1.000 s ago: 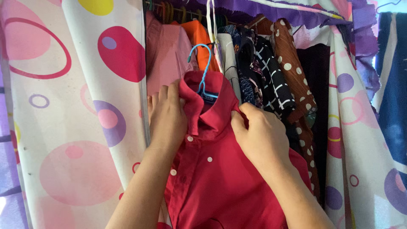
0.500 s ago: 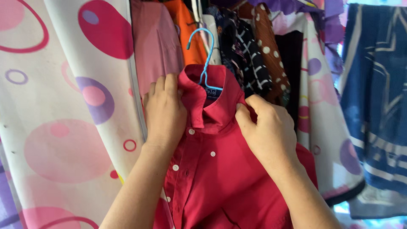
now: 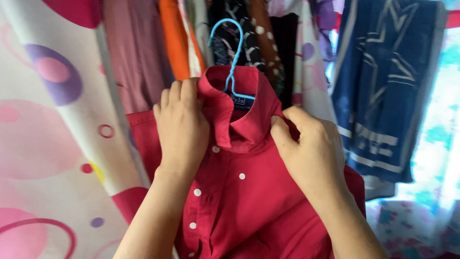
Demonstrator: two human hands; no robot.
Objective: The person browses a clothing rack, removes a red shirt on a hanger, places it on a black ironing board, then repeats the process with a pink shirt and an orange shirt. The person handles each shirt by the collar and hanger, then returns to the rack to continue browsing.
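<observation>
A red buttoned shirt [image 3: 249, 201] with white buttons hangs on a light blue wire hanger [image 3: 234, 57], held up in front of an open fabric wardrobe. My left hand [image 3: 181, 127] grips the shirt at the left side of its collar and shoulder. My right hand [image 3: 311, 148] pinches the right side of the collar. The hanger's hook sticks up free above the collar, in front of the hanging clothes.
Behind the shirt hang several garments: a pink one [image 3: 136, 62], an orange one [image 3: 175, 38] and dark patterned ones [image 3: 261, 43]. A white curtain with pink and purple circles [image 3: 52, 134] covers the left. A blue patterned cloth [image 3: 383, 91] hangs at the right.
The shirt and both hands have come away from the wardrobe rail and shifted right; the view has dropped and swung right, showing more of the blue cloth. Both grips on the collar are unchanged.
</observation>
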